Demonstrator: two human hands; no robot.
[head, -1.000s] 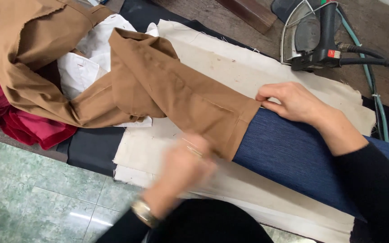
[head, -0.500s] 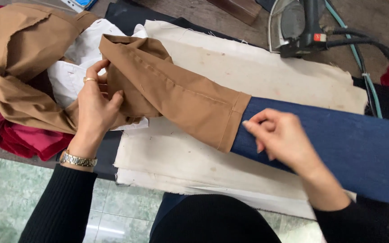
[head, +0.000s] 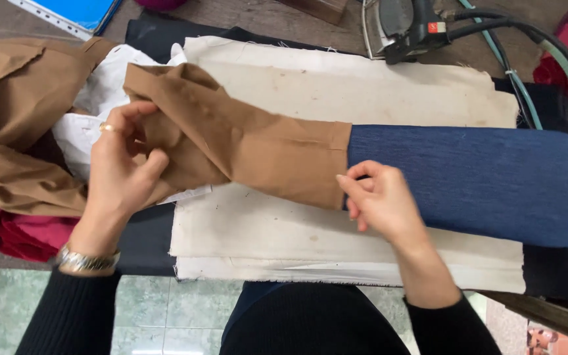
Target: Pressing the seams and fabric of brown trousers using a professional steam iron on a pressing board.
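While I look down from above, I see the tabletop [head: 310, 16] covered with a cream pressing cloth [head: 336, 85] that has small stains and raw edges, and under it a black padding [head: 142, 240] shows at the near side. Below the tabletop edge there is a floor of pale green tiles [head: 159, 315]. At the far side stands a steam iron [head: 405, 26] with a dark hose and a green hose [head: 560, 66] going to the right. A blue folder [head: 80, 13] lies at the far left corner.

On the cloth lies a long sleeve board with dark blue cover [head: 481, 177]; its long axis goes left to right and its rounded end points to the right. The brown sleeve [head: 258, 148] is pulled over the left part of this board, so it lies along the same axis. Its cuff opening points to the right and ends in a straight edge about at the middle of the board. The rest of the brown garment [head: 14, 118] is piled at the left, together with white lining [head: 100, 85] and some red fabric [head: 1, 230].

My left hand [head: 123, 167] grips the upper part of the sleeve, the fingers closed on a fold of the cloth. My right hand [head: 379, 197] is at the near corner of the cuff edge, with thumb and forefinger pinched together on it.
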